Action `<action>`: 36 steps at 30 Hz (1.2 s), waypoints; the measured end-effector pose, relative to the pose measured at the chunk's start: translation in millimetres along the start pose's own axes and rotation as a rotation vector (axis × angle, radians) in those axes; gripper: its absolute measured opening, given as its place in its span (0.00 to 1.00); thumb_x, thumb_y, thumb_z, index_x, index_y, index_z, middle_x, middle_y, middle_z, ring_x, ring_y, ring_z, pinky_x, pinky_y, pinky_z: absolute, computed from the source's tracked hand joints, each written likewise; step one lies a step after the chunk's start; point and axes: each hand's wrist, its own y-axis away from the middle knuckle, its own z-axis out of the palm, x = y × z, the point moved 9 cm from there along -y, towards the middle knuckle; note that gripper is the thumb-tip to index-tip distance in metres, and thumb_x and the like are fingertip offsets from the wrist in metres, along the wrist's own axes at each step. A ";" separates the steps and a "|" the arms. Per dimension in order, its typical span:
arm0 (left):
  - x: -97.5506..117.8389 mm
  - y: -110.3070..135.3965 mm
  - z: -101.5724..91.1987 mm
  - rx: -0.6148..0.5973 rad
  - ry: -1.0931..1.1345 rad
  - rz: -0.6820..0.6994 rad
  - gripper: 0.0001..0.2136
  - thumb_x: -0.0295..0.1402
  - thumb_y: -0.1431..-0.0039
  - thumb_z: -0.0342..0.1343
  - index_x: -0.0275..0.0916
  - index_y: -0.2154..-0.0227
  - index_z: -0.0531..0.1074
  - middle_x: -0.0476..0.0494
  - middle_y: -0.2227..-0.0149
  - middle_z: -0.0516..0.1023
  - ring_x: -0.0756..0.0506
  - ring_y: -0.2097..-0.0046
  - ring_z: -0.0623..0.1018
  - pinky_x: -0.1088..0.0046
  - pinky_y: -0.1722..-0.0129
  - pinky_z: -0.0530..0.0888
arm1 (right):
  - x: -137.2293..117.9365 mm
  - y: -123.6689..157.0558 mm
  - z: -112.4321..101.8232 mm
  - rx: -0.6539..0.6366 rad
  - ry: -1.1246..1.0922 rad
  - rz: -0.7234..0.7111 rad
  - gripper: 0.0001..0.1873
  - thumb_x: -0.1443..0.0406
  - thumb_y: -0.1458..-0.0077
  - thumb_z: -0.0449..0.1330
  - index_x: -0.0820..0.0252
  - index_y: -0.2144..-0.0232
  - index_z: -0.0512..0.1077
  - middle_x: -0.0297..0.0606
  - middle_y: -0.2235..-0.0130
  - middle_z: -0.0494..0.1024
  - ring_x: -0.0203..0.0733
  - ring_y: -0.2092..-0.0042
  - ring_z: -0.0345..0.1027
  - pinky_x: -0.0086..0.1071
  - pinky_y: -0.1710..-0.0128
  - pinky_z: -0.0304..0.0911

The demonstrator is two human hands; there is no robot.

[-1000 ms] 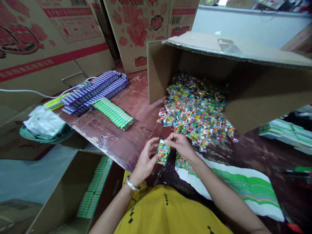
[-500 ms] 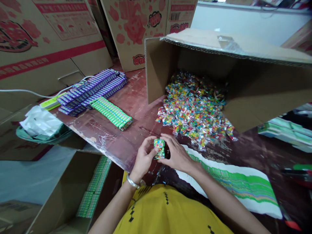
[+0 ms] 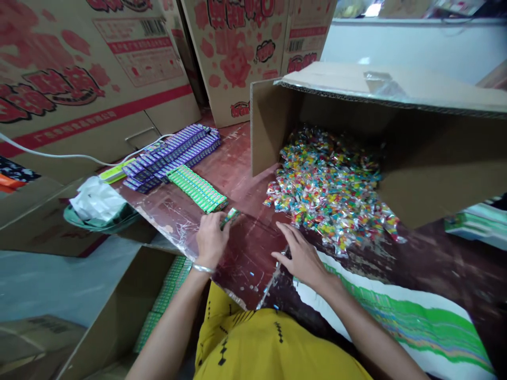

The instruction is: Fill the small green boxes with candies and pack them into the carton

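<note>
Head view:
1. Left hand grips the small green box, at 5 o'clock of the green row.
2. Right hand rests open, empty.
3. Butt it flush with the row's end, edges aligned.

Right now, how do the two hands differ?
The left hand grips a small green box; the right hand holds nothing. The left hand is curled by the green row; the right hand lies spread beside the sweets pile. Both are over the table.
</note>
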 end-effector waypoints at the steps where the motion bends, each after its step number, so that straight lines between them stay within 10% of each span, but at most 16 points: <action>1: -4.9 -8.0 -0.7 0.016 -0.070 0.025 0.06 0.34 0.42 0.54 0.40 0.63 0.71 0.41 0.63 0.74 0.39 0.57 0.70 0.64 0.59 0.69 | 4.6 2.3 -0.9 0.003 -0.001 0.022 0.36 0.61 0.43 0.59 0.50 0.36 0.49 0.43 0.38 0.61 0.50 0.38 0.56 0.47 0.41 0.60; 11: -18.6 -27.1 3.2 0.144 -0.138 0.029 0.17 0.40 0.42 0.56 0.35 0.55 0.66 0.36 0.59 0.69 0.36 0.55 0.67 0.57 0.53 0.67 | 51.0 37.9 -30.7 0.109 -0.014 0.186 0.25 0.61 0.39 0.54 0.52 0.41 0.59 0.43 0.45 0.68 0.49 0.46 0.66 0.43 0.49 0.66; 22: 143.4 99.0 79.7 -0.450 0.245 0.386 0.33 0.53 0.56 0.63 0.39 0.51 0.63 0.40 0.55 0.68 0.38 0.53 0.68 0.57 0.53 0.68 | 79.8 35.1 -35.7 0.033 0.273 0.201 0.11 0.63 0.39 0.54 0.55 0.65 0.77 0.40 0.60 0.74 0.48 0.54 0.67 0.42 0.51 0.63; 36: 137.5 101.3 89.3 -0.429 0.202 0.349 0.29 0.48 0.55 0.65 0.39 0.54 0.63 0.41 0.57 0.68 0.39 0.54 0.68 0.57 0.54 0.68 | 58.0 33.1 -43.6 0.029 0.106 0.061 0.09 0.64 0.41 0.57 0.53 0.65 0.78 0.37 0.55 0.77 0.46 0.52 0.67 0.45 0.48 0.63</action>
